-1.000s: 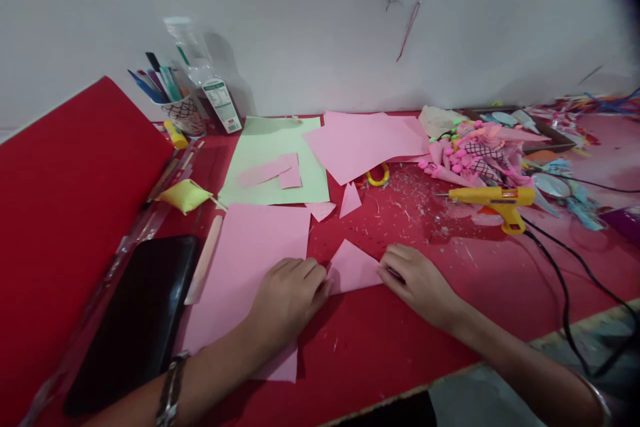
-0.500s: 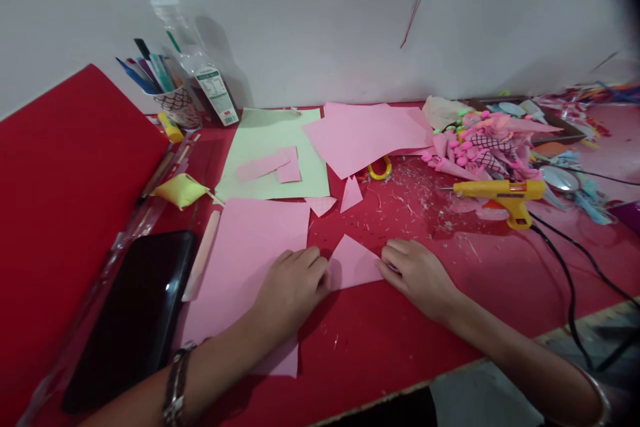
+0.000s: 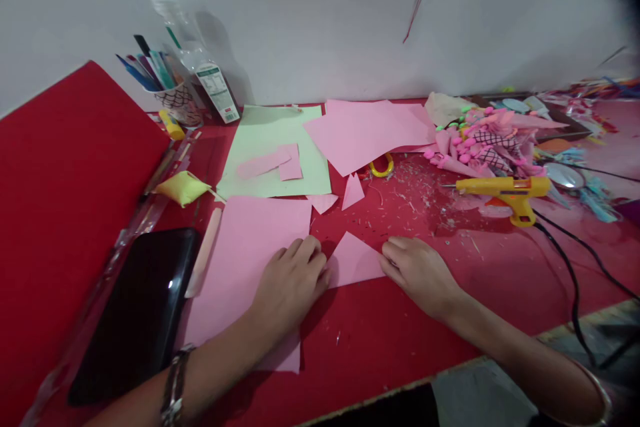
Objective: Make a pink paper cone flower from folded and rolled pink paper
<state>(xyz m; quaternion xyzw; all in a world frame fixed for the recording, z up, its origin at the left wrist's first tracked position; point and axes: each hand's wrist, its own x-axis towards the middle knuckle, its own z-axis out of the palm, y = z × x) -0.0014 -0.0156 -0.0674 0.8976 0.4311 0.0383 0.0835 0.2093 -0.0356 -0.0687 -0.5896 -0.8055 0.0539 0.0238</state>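
A folded piece of pink paper (image 3: 354,260), roughly triangular, lies on the red tabletop between my hands. My left hand (image 3: 293,280) has its fingers curled at the paper's left corner, with its wrist and palm over a larger pink sheet (image 3: 240,267). At the right corner, my right hand (image 3: 417,273) pinches the paper between thumb and bent fingers. Beyond the paper lie a small pink folded piece (image 3: 353,192) and a pale pink scrap (image 3: 323,203).
A yellow glue gun (image 3: 505,190) with a black cord lies at right, before a heap of pink paper cones (image 3: 485,143). Scissors with a yellow handle (image 3: 382,165) are partly under pink sheets (image 3: 370,133). A black phone (image 3: 133,313) lies left; a pen cup (image 3: 175,103) stands behind.
My left hand's fingers have lifted and loosened slightly at the paper's left corner. The right hand stays at its corner. The whole view has shifted a little.
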